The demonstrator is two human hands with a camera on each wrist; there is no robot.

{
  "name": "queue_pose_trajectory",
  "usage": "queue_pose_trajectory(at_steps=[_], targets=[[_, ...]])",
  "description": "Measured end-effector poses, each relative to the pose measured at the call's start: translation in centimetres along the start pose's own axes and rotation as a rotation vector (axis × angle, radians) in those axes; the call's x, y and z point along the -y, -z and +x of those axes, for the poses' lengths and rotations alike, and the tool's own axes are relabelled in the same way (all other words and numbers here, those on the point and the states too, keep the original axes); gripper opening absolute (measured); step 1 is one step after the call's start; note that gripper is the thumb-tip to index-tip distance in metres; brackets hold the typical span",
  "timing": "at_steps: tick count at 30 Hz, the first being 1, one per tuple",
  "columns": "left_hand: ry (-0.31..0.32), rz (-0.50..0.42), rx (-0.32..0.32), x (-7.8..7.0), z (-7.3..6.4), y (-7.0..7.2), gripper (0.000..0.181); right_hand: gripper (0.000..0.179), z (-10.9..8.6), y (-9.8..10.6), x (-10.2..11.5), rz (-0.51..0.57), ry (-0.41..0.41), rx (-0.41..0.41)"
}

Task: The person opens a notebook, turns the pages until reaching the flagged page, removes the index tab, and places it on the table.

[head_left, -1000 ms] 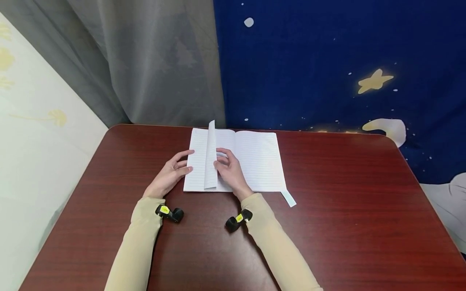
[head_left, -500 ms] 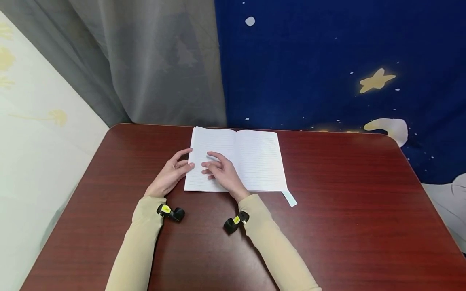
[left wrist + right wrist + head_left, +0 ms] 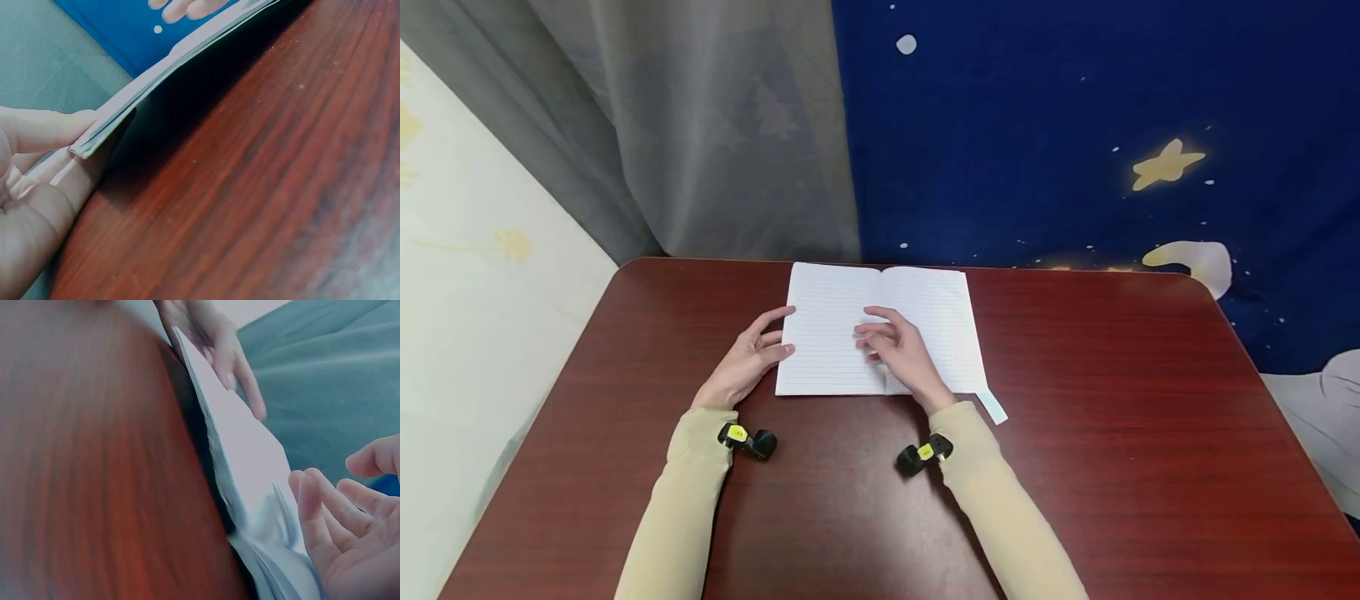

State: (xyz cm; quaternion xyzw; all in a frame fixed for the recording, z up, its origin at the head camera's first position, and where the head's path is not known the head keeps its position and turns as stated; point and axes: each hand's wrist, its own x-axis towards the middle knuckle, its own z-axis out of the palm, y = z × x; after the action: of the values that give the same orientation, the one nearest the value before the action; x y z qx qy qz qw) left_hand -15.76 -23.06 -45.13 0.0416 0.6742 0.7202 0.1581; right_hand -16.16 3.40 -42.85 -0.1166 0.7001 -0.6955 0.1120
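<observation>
A notebook (image 3: 831,329) with lined white pages lies spread flat, its spine fold running down the middle. At its left edge my left hand (image 3: 745,358) holds the book. In the left wrist view the thumb lies on top of the page edge (image 3: 125,103) and other fingers reach beneath the cover. My right hand (image 3: 902,350) hovers over the middle of the pages near the fold, fingers loosely bent and nothing between them. In the right wrist view its fingertips (image 3: 309,494) stand apart from the paper. A pale ribbon-like strip (image 3: 992,407) sticks out at the lower right corner.
The notebook lies toward the back of a dark red wooden table (image 3: 1112,433). Behind it hang a grey curtain (image 3: 737,150) and a blue cloth (image 3: 1000,125) with stars. Both wrists wear small black cameras (image 3: 748,440).
The half-turned page has gone over to the left and lies flat. My right hand let go of it, reached left across the page, then drew back right toward the fold. My left hand stayed.
</observation>
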Motion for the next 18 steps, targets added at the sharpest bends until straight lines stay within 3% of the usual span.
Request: queue_pose_trajectory(at_steps=[13,18], targets=[[0.015,0.007,0.0,-0.3,0.0,0.0,0.06,0.038,-1.5,4.9,-0.5,-0.198,0.089,-0.172],[0.018,0.025,0.0,-0.2,-0.1,0.1,0.059,0.037,-2.3,6.1,-0.6,-0.279,0.077,-0.233]])
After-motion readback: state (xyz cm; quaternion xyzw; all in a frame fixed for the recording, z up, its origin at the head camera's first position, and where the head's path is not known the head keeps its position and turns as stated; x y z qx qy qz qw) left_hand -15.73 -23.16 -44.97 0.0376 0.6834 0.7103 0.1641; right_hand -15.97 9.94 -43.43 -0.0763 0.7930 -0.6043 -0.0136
